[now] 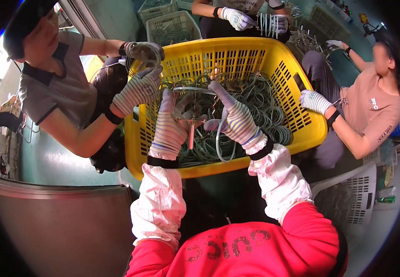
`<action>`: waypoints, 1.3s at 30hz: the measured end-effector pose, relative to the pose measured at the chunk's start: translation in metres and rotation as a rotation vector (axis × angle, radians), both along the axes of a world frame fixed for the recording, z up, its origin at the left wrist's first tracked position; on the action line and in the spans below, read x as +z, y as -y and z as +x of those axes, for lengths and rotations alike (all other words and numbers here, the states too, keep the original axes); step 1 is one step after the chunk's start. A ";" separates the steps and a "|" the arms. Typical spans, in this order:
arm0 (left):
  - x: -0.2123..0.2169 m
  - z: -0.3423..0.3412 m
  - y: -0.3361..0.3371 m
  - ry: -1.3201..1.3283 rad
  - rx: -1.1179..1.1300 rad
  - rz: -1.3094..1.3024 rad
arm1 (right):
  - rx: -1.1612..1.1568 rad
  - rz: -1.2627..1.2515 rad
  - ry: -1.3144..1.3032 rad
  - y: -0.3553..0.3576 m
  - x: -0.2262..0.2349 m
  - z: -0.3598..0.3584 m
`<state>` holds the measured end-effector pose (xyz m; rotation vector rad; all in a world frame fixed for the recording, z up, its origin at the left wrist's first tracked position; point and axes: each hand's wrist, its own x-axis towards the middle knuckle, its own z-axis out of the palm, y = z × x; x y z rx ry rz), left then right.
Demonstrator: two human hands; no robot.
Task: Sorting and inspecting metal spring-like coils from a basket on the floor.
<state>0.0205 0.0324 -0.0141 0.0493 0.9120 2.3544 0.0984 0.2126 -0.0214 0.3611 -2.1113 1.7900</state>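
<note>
Mid-frame, the left hand (171, 124) and right hand (239, 121) are clasping opposite sides of a slender metal fitting (193, 121), its hanging rod (191, 136) seemingly coppery.

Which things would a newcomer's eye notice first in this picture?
The large yellow slotted plastic basket in the centre, heaped with thin greyish rings, stands out first. Over it are the person's striped-gloved left hand and right hand, a slim reddish rod between them. Bright red clothing fills the bottom middle.
</note>
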 end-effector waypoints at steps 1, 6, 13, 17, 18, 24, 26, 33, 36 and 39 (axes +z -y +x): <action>0.000 0.000 0.000 0.005 -0.001 -0.004 | 0.007 0.003 -0.033 0.000 -0.001 -0.001; -0.006 -0.006 0.002 -0.015 0.005 -0.095 | -0.110 0.274 -0.207 -0.002 0.000 0.004; -0.028 -0.017 0.001 0.155 0.229 -0.047 | -0.046 0.409 -0.229 0.005 -0.002 0.002; -0.021 -0.010 -0.003 0.088 0.218 -0.014 | -0.089 0.462 -0.118 0.002 -0.006 0.005; -0.015 -0.007 -0.003 0.048 0.201 -0.038 | -0.088 0.461 -0.118 0.004 -0.008 0.003; -0.011 -0.008 0.003 0.124 0.006 0.156 | -0.204 0.111 -0.195 -0.004 -0.017 -0.005; 0.000 -0.004 0.005 0.169 -0.012 0.193 | -0.175 0.110 -0.171 -0.011 -0.022 -0.007; -0.008 -0.001 -0.002 0.383 -0.028 0.306 | -0.132 0.275 -0.011 0.004 -0.022 -0.008; -0.020 -0.011 0.008 0.453 -0.036 0.335 | 0.050 -0.072 0.030 0.008 -0.029 -0.009; 0.000 0.006 -0.005 0.298 -0.025 0.254 | -0.135 0.202 -0.046 0.001 -0.027 -0.009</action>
